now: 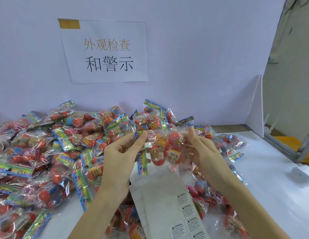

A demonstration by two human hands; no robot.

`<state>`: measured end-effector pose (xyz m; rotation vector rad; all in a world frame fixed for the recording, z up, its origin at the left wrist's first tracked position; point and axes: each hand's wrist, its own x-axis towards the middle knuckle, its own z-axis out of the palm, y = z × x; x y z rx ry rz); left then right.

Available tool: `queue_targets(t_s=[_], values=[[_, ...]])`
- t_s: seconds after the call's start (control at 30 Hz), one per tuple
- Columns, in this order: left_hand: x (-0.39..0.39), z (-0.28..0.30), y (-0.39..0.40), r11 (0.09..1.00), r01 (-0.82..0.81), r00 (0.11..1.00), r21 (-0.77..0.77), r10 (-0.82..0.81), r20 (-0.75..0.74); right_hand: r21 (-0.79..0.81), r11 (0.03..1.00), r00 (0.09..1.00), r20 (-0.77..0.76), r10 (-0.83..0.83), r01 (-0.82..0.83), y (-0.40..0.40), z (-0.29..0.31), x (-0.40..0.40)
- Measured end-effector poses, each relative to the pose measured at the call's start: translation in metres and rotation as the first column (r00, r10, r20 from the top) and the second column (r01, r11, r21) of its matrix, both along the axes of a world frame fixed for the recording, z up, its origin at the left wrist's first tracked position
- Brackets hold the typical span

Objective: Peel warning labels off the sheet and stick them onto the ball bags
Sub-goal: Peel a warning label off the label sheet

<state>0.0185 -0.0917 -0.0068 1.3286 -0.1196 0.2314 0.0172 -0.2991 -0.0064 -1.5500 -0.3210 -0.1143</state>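
I hold one clear ball bag (165, 149) with red-orange balls up in front of me, above the table. My left hand (119, 157) pinches its colourful header end on the left. My right hand (202, 152) grips the clear plastic on the right, thumb raised. Below my wrists lies the white label sheet (167, 204), resting on other bags, with several warning labels (188, 219) left in its lower right part and bare backing above.
A big heap of ball bags (55, 152) covers the white table from the left edge to past the middle. A paper sign (105, 50) hangs on the back wall. A white foam panel (255, 107) and a metal frame (288, 149) stand right; a white roll (302, 171) lies near.
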Motion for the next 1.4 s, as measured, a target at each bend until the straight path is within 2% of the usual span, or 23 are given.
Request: queue_targets(t_s=[0.1, 0.2, 0.3, 0.37, 0.43, 0.6, 0.73, 0.9, 1.0, 1.13, 1.27, 1.4], values=[[0.002, 0.002, 0.004, 0.999, -0.027, 1.000, -0.022, 0.027, -0.003, -0.063, 0.998, 0.999, 0.044, 0.008, -0.005, 0.006, -0.005, 0.000], [0.002, 0.002, 0.003, 0.999, 0.013, 0.999, -0.031, -0.015, -0.036, -0.021, 0.993, 0.987, 0.110, -0.115, 0.118, 0.013, -0.005, -0.003], [0.000, -0.001, -0.001, 0.990, 0.095, 0.995, 0.103, -0.095, -0.009, 0.053, 0.969, 0.960, 0.137, -0.245, 0.240, 0.013, -0.005, -0.003], [0.001, -0.005, -0.003, 0.972, 0.073, 0.996, 0.222, -0.082, 0.029, 0.067, 0.951, 0.941, 0.134, -0.309, 0.303, 0.011, -0.003, -0.003], [0.002, -0.007, -0.004, 0.976, 0.062, 0.996, 0.209, -0.073, 0.044, 0.087, 0.951, 0.947, 0.105, -0.303, 0.295, 0.008, -0.001, -0.003], [0.005, -0.006, -0.001, 0.987, 0.023, 0.995, 0.161, -0.038, 0.092, 0.241, 0.961, 0.990, -0.011, -0.140, 0.139, 0.004, 0.005, -0.004], [0.004, -0.007, -0.003, 0.988, 0.016, 0.996, 0.151, -0.028, 0.082, 0.226, 0.971, 0.997, -0.009, -0.072, 0.073, 0.013, 0.004, -0.005], [0.004, -0.004, 0.001, 0.954, 0.154, 0.987, 0.256, -0.163, 0.015, 0.140, 0.967, 0.974, 0.054, -0.222, 0.213, 0.013, 0.001, -0.006], [0.001, -0.004, 0.000, 0.954, 0.202, 0.979, 0.220, -0.206, -0.004, 0.040, 0.963, 0.955, 0.124, -0.269, 0.266, 0.012, -0.002, -0.006], [-0.001, -0.004, -0.004, 0.979, 0.013, 0.996, 0.203, -0.031, 0.087, -0.063, 0.958, 0.948, 0.179, -0.265, 0.280, 0.010, -0.002, -0.006], [-0.001, -0.007, -0.007, 0.976, -0.053, 0.993, 0.211, 0.030, 0.114, 0.030, 0.985, 0.983, 0.065, -0.171, 0.169, 0.009, 0.001, -0.007], [0.000, -0.010, -0.005, 0.982, -0.156, 0.982, 0.111, 0.142, 0.120, 0.051, 0.993, 0.992, -0.071, 0.108, -0.105, 0.006, 0.004, -0.008]])
